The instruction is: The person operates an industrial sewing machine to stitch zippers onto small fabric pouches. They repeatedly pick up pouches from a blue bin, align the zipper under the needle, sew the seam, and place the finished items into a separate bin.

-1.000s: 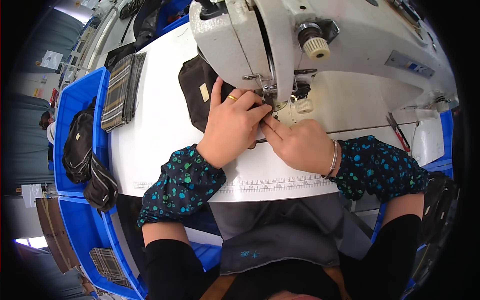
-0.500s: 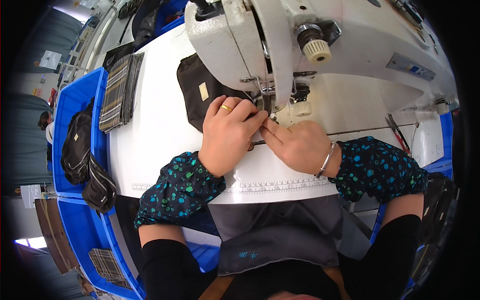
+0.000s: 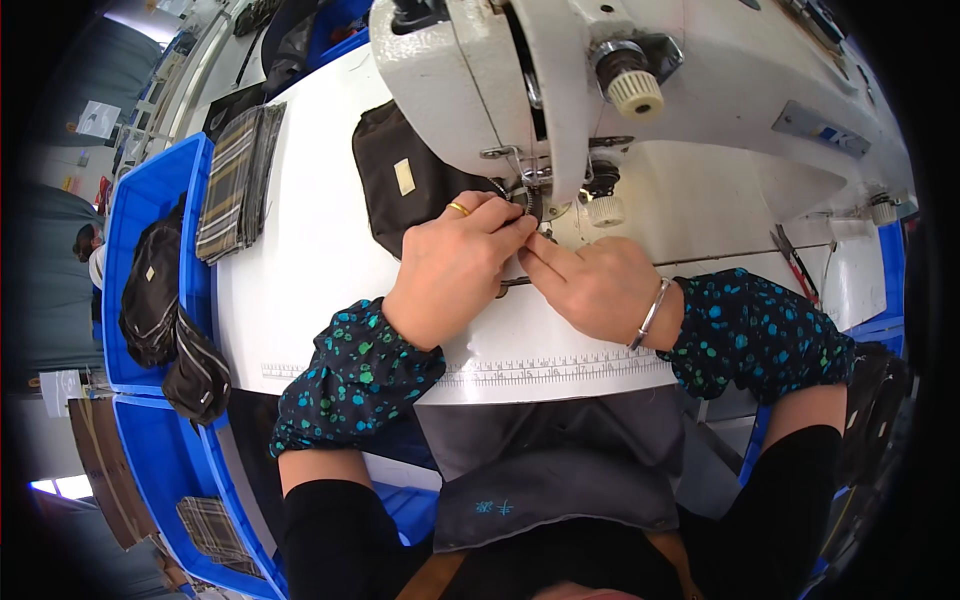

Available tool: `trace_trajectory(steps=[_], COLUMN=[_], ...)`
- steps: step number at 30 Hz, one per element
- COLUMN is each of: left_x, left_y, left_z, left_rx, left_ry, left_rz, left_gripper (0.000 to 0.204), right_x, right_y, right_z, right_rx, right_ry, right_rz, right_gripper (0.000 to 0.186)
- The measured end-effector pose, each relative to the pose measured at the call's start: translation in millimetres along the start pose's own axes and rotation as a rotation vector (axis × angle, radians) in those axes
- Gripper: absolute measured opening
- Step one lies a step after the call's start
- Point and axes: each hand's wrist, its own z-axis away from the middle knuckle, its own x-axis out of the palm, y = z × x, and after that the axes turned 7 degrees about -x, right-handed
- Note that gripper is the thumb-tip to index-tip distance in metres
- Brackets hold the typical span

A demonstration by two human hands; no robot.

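A dark brown fabric pouch (image 3: 392,205) with a small cream label lies on the white table, partly under the sewing machine (image 3: 455,75). Its zipper edge curves in beneath the needle area. My left hand (image 3: 450,262), a gold ring on one finger, covers the pouch's near right side and pinches its edge just in front of the presser foot. My right hand (image 3: 598,290), with a silver bangle at the wrist, meets it there, thumb and forefinger pressed together on the same edge. The fingers hide exactly what part lies between them.
Left of the table, a blue bin (image 3: 150,250) holds dark pouches, with one hanging over its rim. Plaid cloth pieces (image 3: 238,185) are stacked at the table's left edge. Red-handled snips (image 3: 795,265) lie at the right. A printed ruler (image 3: 560,372) runs along the front edge.
My left hand has shifted slightly left, its fingers more bent. The pouch has moved a little with it. My right hand stays almost in place.
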Motion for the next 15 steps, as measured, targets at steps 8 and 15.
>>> trace_trajectory(steps=[8,15], left_x=[1.2,-2.4], left_y=[5.6,17.8], left_z=[-6.8,-15.8], left_rx=[-0.045,-0.150], left_ry=[-0.024,-0.114], left_rz=[-0.070,-0.007], left_gripper=[0.037,0.038], right_x=[6.0,2.6], right_y=[4.5,16.2], right_z=[-2.4,-1.1], right_rx=[0.092,0.127], right_ry=[-0.060,-0.092], right_rz=[0.041,0.036], right_gripper=[0.027,0.025])
